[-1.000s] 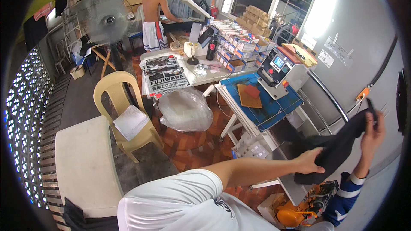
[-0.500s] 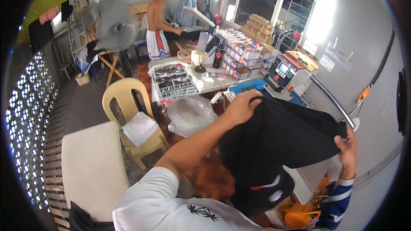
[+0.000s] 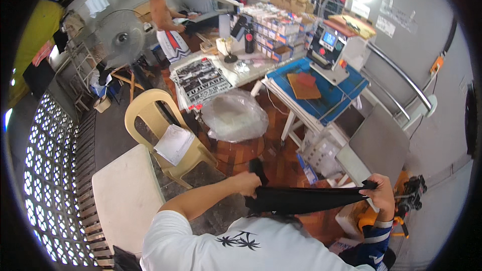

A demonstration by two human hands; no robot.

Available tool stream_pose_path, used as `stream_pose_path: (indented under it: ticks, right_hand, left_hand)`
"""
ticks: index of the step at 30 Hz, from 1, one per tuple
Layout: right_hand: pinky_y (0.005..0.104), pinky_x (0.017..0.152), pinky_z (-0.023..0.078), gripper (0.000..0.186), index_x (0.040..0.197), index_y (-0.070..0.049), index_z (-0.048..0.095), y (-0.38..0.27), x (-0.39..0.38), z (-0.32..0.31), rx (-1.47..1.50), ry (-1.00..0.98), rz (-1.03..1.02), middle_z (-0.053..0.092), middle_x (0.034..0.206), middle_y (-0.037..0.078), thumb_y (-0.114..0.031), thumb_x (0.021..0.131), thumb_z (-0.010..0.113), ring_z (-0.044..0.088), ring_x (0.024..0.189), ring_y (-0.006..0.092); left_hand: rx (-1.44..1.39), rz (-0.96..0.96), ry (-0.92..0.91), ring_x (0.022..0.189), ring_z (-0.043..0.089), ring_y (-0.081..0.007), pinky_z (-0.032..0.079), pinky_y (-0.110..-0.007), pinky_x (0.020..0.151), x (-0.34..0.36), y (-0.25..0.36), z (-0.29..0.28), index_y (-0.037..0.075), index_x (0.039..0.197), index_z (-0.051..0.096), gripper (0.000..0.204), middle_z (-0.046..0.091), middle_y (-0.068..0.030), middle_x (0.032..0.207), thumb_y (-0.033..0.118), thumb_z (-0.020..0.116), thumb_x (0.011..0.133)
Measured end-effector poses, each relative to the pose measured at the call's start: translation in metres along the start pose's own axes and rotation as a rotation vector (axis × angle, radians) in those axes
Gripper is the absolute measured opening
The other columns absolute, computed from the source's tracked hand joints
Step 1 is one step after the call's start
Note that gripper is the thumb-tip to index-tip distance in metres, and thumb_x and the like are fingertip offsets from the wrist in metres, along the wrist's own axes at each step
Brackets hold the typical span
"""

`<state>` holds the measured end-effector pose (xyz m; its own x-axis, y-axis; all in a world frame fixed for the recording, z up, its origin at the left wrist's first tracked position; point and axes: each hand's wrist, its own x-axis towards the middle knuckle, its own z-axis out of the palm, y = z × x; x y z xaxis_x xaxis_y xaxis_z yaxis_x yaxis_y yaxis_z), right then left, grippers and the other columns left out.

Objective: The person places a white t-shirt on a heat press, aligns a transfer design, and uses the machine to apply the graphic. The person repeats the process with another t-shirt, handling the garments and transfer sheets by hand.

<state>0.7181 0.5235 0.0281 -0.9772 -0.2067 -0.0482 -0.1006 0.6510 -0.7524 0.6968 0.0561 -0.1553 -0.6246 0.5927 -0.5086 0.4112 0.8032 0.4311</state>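
Near the bottom of the head view, my left hand [image 3: 245, 184] grips one end of a black cloth [image 3: 306, 199], and my right hand [image 3: 380, 193] pinches the other end, so the cloth spans between them as a long band. Part of it sticks up darkly beside my left hand. Just above my right hand is a grey board [image 3: 375, 145] on a white stand, with a chrome rail behind it. Farther up, a press machine [image 3: 321, 45] stands by a blue mat [image 3: 283, 76] holding orange pads.
A plastic chair [image 3: 138, 115] with papers and a padded cream table top [image 3: 123, 195] stand left. A bagged item [image 3: 231, 118] sits beside a table [image 3: 241, 75] with boxes and printed sheets. A shirtless person [image 3: 163, 17] works beyond, near a fan [image 3: 120, 35]. Orange tools [image 3: 401, 226] lie low right.
The black cloth went from the grey board into a raised, spread shape, then down into a narrow stretched band. Both my hands are lower now, and the grey board shows.
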Motion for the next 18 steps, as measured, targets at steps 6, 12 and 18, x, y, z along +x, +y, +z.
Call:
stream_pose_path:
  ticks: [6,12,18]
  right_hand:
    - [0.0277,0.066,0.047,0.025,0.083,-0.006,0.063,0.086,-0.09,0.0,0.337,0.143,0.327,0.058,0.078,-0.006,0.011,0.07,0.075,0.055,0.074,0.0084]
    - [0.0279,0.066,0.047,0.018,0.084,-0.005,0.065,0.169,-0.132,0.0,0.27,0.358,0.478,0.06,0.078,-0.005,0.01,0.075,0.071,0.054,0.073,0.008]
    - [0.0254,0.068,0.046,0.019,0.089,-0.005,0.063,0.171,-0.146,-0.108,0.387,0.618,0.273,0.061,0.084,-0.003,0.002,0.079,0.078,0.057,0.077,0.0093]
  left_hand:
    - [0.035,0.348,0.486,0.092,0.07,-0.0403,0.055,-0.047,0.08,0.068,-0.047,0.002,0.006,0.102,0.074,0.039,0.073,-0.0181,0.097,0.034,0.085,0.077]
    - [-0.131,0.003,0.229,0.089,0.067,-0.0439,0.053,-0.048,0.077,0.073,0.002,-0.028,0.0,0.101,0.071,0.038,0.072,-0.0189,0.093,0.025,0.086,0.077]
    - [-0.887,-0.174,-0.025,0.076,0.065,-0.0144,0.05,-0.031,0.066,0.101,0.052,-0.094,-0.001,0.101,0.073,0.026,0.07,0.0012,0.085,0.015,0.083,0.083]
